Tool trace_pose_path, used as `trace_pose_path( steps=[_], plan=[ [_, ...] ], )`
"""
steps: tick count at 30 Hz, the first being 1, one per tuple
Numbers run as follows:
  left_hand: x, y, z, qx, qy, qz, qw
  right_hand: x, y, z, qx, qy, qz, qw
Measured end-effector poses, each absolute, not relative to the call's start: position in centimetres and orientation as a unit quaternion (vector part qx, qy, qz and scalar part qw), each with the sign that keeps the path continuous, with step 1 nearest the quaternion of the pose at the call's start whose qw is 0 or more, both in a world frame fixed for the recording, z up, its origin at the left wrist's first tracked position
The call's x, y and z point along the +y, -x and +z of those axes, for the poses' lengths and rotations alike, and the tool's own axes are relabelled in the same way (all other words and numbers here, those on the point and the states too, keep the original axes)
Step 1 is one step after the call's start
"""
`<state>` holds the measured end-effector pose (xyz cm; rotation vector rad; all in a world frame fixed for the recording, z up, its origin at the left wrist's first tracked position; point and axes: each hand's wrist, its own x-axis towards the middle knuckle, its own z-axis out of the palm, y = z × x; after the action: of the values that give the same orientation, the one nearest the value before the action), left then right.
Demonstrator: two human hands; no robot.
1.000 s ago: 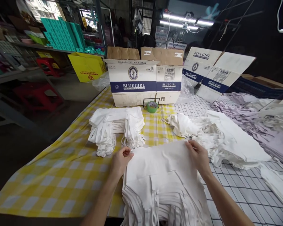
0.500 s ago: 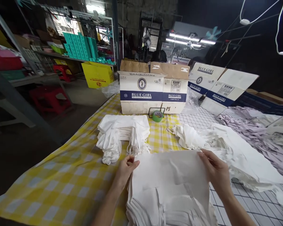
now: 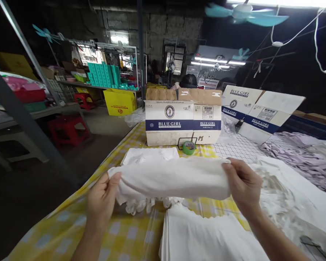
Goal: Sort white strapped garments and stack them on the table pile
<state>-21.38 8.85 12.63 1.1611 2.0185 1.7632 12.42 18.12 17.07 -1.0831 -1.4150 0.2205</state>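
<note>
My left hand (image 3: pixel 101 197) and my right hand (image 3: pixel 243 186) each grip an end of one white cloth bag (image 3: pixel 171 179), held stretched and lifted above the table. Under it, close to me, lies a flat stack of white cloth bags (image 3: pixel 206 235). Behind the held bag, a folded pile of white bags (image 3: pixel 149 156) sits on the yellow checked tablecloth (image 3: pixel 119 232), partly hidden. A loose heap of white bags (image 3: pixel 282 188) spreads out to the right of my right hand.
Two Blue Girl cartons (image 3: pixel 183 116) (image 3: pixel 260 108) stand at the table's far side, with a green tape roll (image 3: pixel 189 147) in front. Lilac fabric (image 3: pixel 301 156) lies at the far right. Red stools (image 3: pixel 66 130), a yellow box (image 3: pixel 120 102) and shelves are left of the table.
Both hands have picked the top bag off the near stack and raised it, moving it left and away from me. The camera has tilted upward.
</note>
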Motion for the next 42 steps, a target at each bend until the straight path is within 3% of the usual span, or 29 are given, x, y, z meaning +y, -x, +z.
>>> trace_pose_path(
  steps=[6, 13, 20, 32, 42],
  plan=[
    [12.5, 28.3, 14.0, 0.698, -0.376, 0.605, 0.073, 22.1, -7.0, 16.3, -0.638, 0.444, 0.186, 0.602],
    [25.5, 31.0, 11.4, 0.735, -0.453, 0.497, 0.085, 34.1, 0.1, 11.5, -0.701, 0.543, 0.221, 0.406],
    [27.8, 31.0, 6.5, 0.782, -0.493, 0.375, 0.057, 38.6, 1.9, 5.4, -0.710, 0.612, 0.225, 0.267],
    [27.2, 29.5, 6.1, 0.844, -0.476, 0.239, -0.062, 38.5, 1.7, 5.2, -0.728, 0.622, 0.159, 0.240],
    [20.3, 20.8, 8.9, 0.715, -0.632, 0.277, -0.111, 30.5, -10.4, 6.5, -0.748, 0.590, 0.173, 0.252]
  ],
)
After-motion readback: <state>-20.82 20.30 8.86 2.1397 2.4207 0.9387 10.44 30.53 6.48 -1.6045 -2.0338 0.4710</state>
